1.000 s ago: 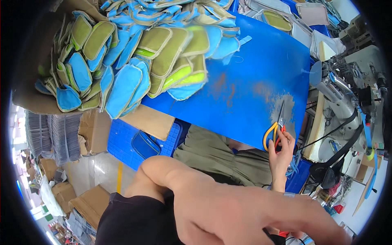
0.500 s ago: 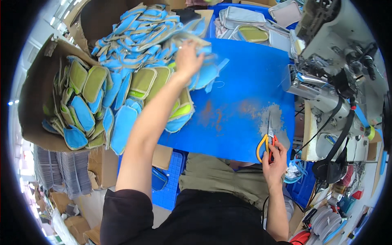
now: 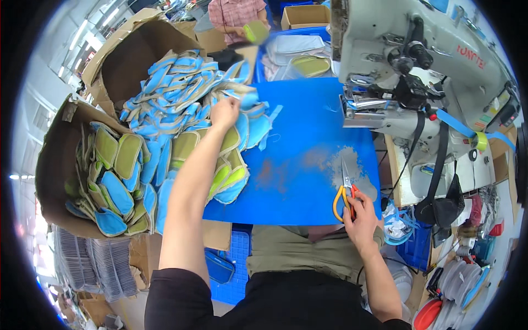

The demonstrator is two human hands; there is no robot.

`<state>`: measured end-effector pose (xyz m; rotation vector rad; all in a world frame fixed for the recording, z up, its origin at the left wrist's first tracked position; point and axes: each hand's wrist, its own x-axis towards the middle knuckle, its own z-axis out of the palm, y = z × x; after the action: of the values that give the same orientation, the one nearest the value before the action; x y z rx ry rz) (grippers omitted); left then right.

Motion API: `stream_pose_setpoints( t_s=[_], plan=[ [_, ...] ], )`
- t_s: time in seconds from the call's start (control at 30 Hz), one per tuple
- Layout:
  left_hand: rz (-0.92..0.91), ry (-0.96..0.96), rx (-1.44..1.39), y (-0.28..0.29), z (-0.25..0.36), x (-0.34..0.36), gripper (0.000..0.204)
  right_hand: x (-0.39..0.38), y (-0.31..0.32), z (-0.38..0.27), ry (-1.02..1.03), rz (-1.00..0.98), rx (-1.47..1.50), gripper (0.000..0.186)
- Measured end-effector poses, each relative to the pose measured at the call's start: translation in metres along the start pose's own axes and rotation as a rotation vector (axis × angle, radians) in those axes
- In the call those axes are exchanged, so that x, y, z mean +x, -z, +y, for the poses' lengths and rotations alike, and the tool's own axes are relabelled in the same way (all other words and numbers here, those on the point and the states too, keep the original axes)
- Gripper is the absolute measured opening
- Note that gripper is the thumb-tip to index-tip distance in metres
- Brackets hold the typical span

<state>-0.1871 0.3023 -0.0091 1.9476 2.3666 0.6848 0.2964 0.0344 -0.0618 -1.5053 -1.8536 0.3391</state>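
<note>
My left hand [image 3: 224, 113] is closed on a blue-and-beige fabric piece [image 3: 247, 98] at the upper pile of padded fabric pieces [image 3: 170, 82]. Below that pile, many olive and blue pouch pieces [image 3: 116, 146] spill from a cardboard box [image 3: 58, 154] onto the blue board [image 3: 302, 110]. At the board's lower right, my right hand [image 3: 360, 220] has its fingers round the orange and yellow handles of metal scissors [image 3: 341, 201], whose blades point away from me over a worn grey patch.
An industrial sewing machine [image 3: 407, 77] with blue tape stands at right, spools below it. A co-worker [image 3: 236, 19] in pink plaid is behind, beside a blue crate [image 3: 291, 36] of grey pouches. Bundled grey stacks [image 3: 107, 264] and a lower blue crate [image 3: 239, 253] are below.
My left arm, earlier low across the foreground, has reached up to the pile and now grips a piece. The view has tilted, bringing the co-worker in. My right hand stays at the scissors.
</note>
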Motion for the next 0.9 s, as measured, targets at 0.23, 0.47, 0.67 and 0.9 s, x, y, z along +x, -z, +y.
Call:
stream_pose_setpoints(
  t_s=[0.23,0.47,0.67,0.9],
  plan=[
    [-0.145,0.123,-1.594,0.113,0.093,-0.059,0.023,0.009,0.022,-0.022,-0.094,0.086,0.286,0.034],
    [-0.452,0.027,-1.808,0.101,0.175,-0.212,0.065,0.095,0.035,-0.140,0.128,0.098,0.624,0.049],
    [-0.568,0.136,-2.018,0.062,0.204,-0.259,0.071,0.087,0.024,-0.136,-0.290,-0.587,1.085,0.030],
    [-0.526,0.601,-2.077,0.038,0.159,-0.192,0.064,0.000,0.042,-0.129,0.471,-0.506,0.343,0.017]
  ],
)
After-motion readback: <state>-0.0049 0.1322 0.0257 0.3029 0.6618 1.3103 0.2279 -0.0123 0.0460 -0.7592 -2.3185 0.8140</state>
